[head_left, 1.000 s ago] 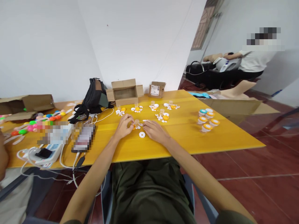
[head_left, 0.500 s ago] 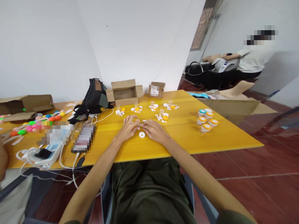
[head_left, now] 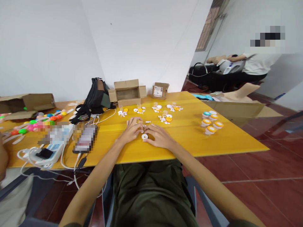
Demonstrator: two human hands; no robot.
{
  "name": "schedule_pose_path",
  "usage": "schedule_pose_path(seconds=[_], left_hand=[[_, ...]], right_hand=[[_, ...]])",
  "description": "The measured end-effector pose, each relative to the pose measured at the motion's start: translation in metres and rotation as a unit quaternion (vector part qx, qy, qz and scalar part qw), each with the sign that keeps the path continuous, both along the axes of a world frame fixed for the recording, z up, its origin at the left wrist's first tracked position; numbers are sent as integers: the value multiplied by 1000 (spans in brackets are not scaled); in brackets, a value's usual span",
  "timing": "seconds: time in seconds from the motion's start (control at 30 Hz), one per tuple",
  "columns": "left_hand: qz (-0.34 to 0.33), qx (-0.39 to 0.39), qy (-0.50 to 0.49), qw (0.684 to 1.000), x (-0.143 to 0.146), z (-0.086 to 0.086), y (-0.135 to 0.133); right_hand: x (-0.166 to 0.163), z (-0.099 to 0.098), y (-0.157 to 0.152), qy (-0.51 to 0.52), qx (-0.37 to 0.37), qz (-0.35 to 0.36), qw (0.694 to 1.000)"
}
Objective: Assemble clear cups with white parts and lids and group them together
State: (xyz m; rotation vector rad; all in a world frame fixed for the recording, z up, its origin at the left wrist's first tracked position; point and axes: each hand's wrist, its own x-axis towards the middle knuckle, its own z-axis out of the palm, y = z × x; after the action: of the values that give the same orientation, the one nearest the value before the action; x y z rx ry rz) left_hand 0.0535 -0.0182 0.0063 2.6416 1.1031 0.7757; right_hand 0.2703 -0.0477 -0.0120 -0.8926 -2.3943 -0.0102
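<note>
Both my hands rest on the yellow table, close together over a small heap of white parts. My left hand lies knuckles up with its fingers curled around small pieces I cannot make out. My right hand has its fingers bent down, the fingertips at a white ring-shaped disc lying between the hands. Further back are several little groups of white and orange parts with small clear cups. At the right stand several small finished jars with orange and teal lids.
A black bag, an open cardboard box and a smaller box sit at the table's back. Phones, a power strip with cables and colourful toys crowd the left side. Another person sits at the far right.
My left hand has come down from a raised pinch to lie on the table. My right hand has slid slightly nearer, its fingertips now at the white disc.
</note>
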Motion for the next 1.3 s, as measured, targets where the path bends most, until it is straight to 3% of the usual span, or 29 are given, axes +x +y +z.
schedule_pose_path(seconds=[0.4,0.57,0.8,1.03,1.2,1.3], left_hand=[[-17,-24,-18,999,7,0,-5],[33,4,-41,999,1,3,-4],[38,25,30,998,-11,7,-3],[25,33,51,998,-14,6,-1],[27,32,54,998,-15,6,0],[25,31,52,998,-14,7,-1]], right_hand=[[3,5,-5,157,12,-36,987],[10,3,-8,123,6,-45,991],[15,1,-13,47,-15,-53,997],[14,1,-12,58,-34,-54,996],[18,-7,-4,115,-5,-109,987],[20,-10,0,97,-2,-130,987]])
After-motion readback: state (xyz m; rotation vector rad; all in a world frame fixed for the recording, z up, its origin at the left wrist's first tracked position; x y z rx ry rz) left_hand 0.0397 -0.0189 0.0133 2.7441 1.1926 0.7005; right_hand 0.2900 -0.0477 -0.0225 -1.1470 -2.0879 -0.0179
